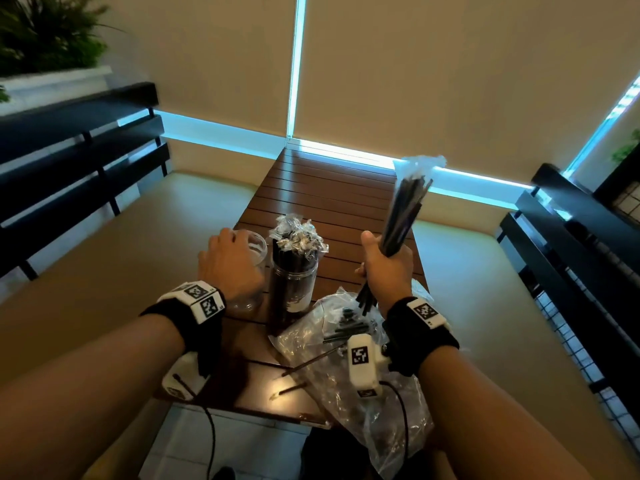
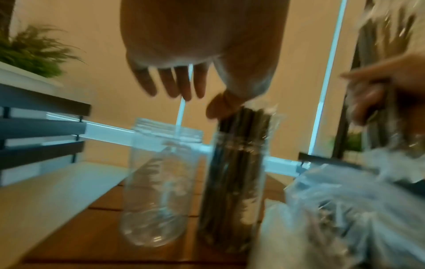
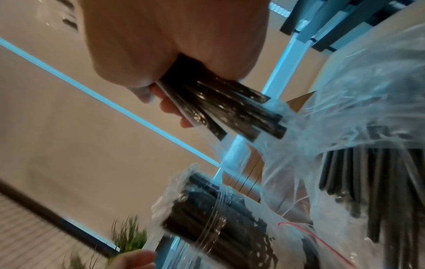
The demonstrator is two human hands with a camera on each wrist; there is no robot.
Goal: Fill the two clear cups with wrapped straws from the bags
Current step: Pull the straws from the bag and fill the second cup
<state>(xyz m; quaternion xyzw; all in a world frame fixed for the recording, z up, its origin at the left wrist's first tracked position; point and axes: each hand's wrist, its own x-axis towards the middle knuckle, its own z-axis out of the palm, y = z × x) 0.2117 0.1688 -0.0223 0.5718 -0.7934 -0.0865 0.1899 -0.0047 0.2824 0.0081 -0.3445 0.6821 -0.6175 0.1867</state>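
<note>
An empty clear cup stands on the wooden slat table. My left hand hovers over its rim with fingers spread, holding nothing. Right beside it stands a second clear cup packed with black wrapped straws. My right hand grips a bundle of wrapped black straws, raised and tilted to the right of the full cup. A clear plastic bag with more straws lies below that hand.
Two loose straws lie on the table's near end, by the front edge. Cushioned benches with dark slatted backs flank the table. A plant sits far left. Window blinds close the back.
</note>
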